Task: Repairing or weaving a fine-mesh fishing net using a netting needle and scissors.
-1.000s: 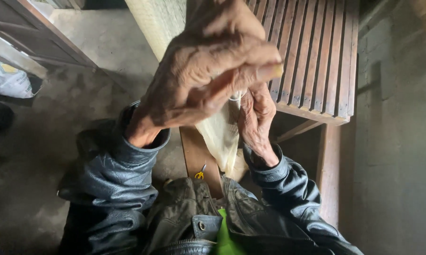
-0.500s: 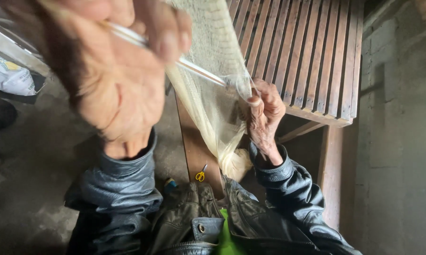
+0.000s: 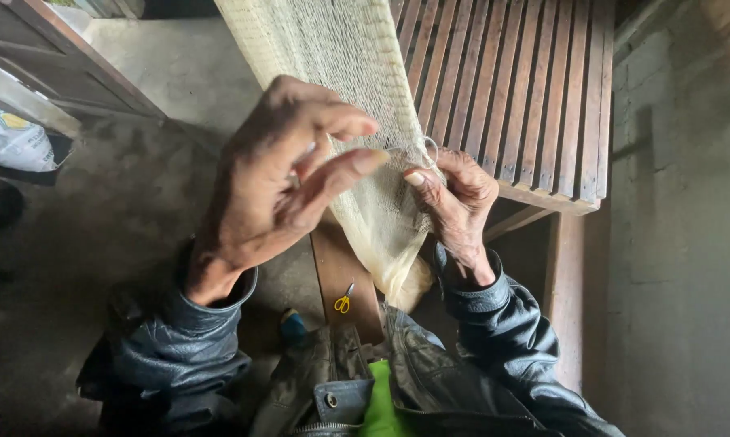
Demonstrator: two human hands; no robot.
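A cream mesh net [image 3: 357,89] hangs from the top of the view down to a bunched end [image 3: 397,275] over my lap. My right hand [image 3: 458,206] pinches the net's right edge, with a small loop of pale thread [image 3: 428,148] at its thumb and fingertips. My left hand [image 3: 288,182] is raised close to the camera, left of the net, fingers curled. A sliver of a slim pale netting needle [image 3: 310,149] shows between them. A thin thread runs from its forefinger to the loop. Both arms wear a dark leather jacket.
A brown slatted wooden bench [image 3: 526,97] stands behind the net. Small yellow scissors [image 3: 344,298] lie on a wooden plank [image 3: 336,259] beside a blue object [image 3: 294,325]. There is a white bag [image 3: 9,139] at far left, a concrete wall [image 3: 688,243] at right and a grey floor [image 3: 114,210].
My left hand, drawn up and left with the needle pulling the thread taut, has come back down towards the net. My right hand has kept its pinch on the net edge.
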